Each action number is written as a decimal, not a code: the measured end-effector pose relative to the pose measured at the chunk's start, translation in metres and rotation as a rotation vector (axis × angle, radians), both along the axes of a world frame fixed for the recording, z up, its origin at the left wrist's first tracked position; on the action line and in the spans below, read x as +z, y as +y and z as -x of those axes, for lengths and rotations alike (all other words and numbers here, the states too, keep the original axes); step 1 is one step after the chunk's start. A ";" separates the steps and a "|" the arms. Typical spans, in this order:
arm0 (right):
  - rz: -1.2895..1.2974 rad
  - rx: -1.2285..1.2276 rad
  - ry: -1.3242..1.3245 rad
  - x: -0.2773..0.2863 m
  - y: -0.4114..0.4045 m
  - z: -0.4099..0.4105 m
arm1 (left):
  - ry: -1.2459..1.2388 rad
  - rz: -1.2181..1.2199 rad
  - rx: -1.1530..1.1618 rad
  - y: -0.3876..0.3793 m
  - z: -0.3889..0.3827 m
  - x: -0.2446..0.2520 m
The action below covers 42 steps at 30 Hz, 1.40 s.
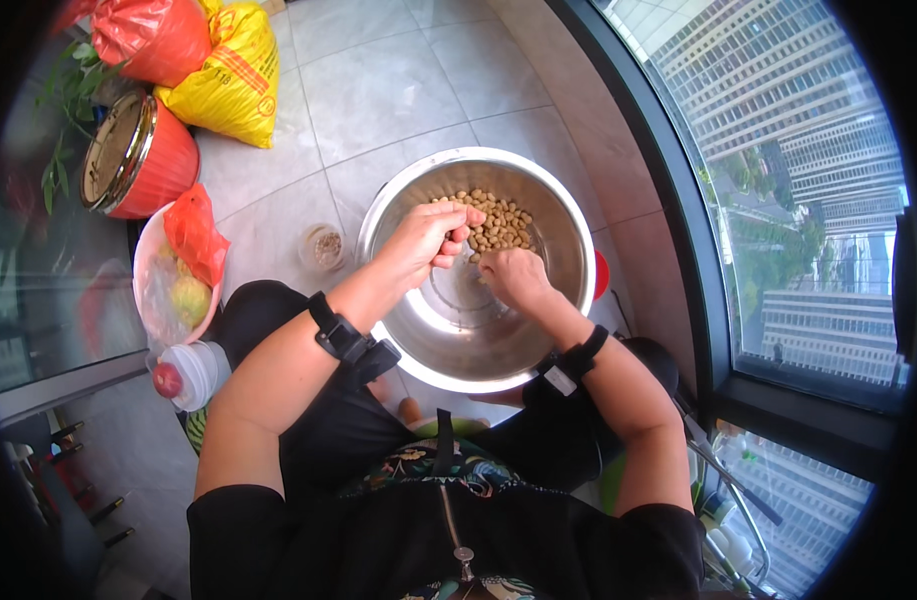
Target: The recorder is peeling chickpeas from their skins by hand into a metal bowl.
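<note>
A wide stainless steel basin stands on the floor before me, with a heap of small tan nuts or beans on its far side. My left hand is over the basin at the left edge of the heap, its fingers curled and thumb against the index finger; whether something small is pinched there is too small to tell. My right hand is at the near edge of the heap, fingers bent down; its fingertips are mostly hidden. The two hands are apart.
A small clear cup with brown bits stands left of the basin. Further left are a pink basin with fruit and bags, stacked plastic containers, a red pot and a yellow bag. A window frame runs along the right.
</note>
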State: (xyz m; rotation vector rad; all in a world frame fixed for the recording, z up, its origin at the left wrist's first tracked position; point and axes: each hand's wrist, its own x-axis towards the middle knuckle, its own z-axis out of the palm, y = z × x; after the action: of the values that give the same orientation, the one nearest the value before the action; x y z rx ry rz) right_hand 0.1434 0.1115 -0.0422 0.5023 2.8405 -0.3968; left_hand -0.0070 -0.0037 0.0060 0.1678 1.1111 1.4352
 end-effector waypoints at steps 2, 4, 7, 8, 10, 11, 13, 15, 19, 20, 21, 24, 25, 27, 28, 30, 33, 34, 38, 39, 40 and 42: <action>-0.046 0.037 0.009 -0.010 -0.002 -0.002 | 0.008 0.010 0.005 -0.001 -0.001 0.003; -0.096 0.073 0.020 -0.017 -0.002 -0.003 | 0.018 0.015 0.009 -0.001 -0.001 0.005; -0.114 0.117 -0.033 -0.030 -0.001 -0.007 | 0.032 0.002 -0.048 0.000 -0.001 0.003; -0.093 0.103 0.006 -0.035 0.000 -0.009 | 0.031 0.003 -0.047 0.000 -0.001 0.003; -0.069 0.096 0.049 -0.029 0.000 -0.004 | 0.032 0.007 -0.041 -0.001 -0.001 0.004; -0.030 0.019 0.086 -0.026 0.002 -0.003 | 0.048 0.031 -0.021 -0.001 -0.002 0.005; 0.008 -0.052 0.127 -0.003 0.005 0.007 | 0.067 0.054 0.006 -0.002 0.000 0.004; 0.418 -0.353 0.386 0.027 0.012 0.015 | 0.032 0.064 0.037 -0.002 0.001 -0.001; 0.589 -0.416 0.555 0.065 0.007 0.020 | 0.131 0.092 0.001 -0.002 -0.005 0.000; 0.587 -0.408 0.565 0.067 0.005 0.020 | 0.131 0.110 -0.044 -0.001 -0.006 0.000; 0.586 -0.411 0.568 0.067 0.003 0.019 | 0.131 0.129 -0.091 0.000 -0.007 0.001; 0.575 -0.379 0.591 0.067 0.003 0.016 | 0.145 0.094 -0.085 0.002 -0.008 0.005; 0.574 -0.382 0.594 0.064 0.005 0.015 | 0.147 0.080 -0.094 0.003 -0.007 0.006; 0.808 -0.383 0.620 0.059 0.009 0.013 | 0.118 0.065 -0.109 0.003 -0.005 0.006; 0.808 -0.385 0.624 0.060 0.010 0.013 | 0.086 0.050 -0.119 0.003 -0.004 0.005; 0.957 -0.394 0.576 0.063 0.013 0.013 | 0.078 0.047 -0.117 0.004 -0.004 0.002; 0.880 -0.335 0.560 0.064 0.017 0.010 | 0.057 0.039 -0.118 0.004 -0.005 -0.001; 0.879 -0.336 0.561 0.062 0.017 0.010 | 0.045 0.034 -0.122 0.004 -0.005 -0.001; 0.891 -0.334 0.644 0.055 0.015 0.010 | 0.019 0.021 -0.112 0.004 -0.005 -0.002; 0.885 -0.327 0.650 0.055 0.014 0.011 | 0.000 0.024 -0.117 0.004 -0.005 0.000; 0.886 -0.325 0.650 0.054 0.012 0.011 | -0.019 0.028 -0.122 0.003 -0.004 0.001; 0.946 -0.373 0.648 0.054 0.010 0.011 | -0.034 0.029 -0.115 0.002 -0.002 -0.001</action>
State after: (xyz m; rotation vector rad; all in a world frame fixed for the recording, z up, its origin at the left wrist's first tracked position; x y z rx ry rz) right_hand 0.1326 0.1211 0.0116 0.7613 2.5831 -2.1393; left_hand -0.0048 -0.0016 0.0053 0.1832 1.0772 1.3141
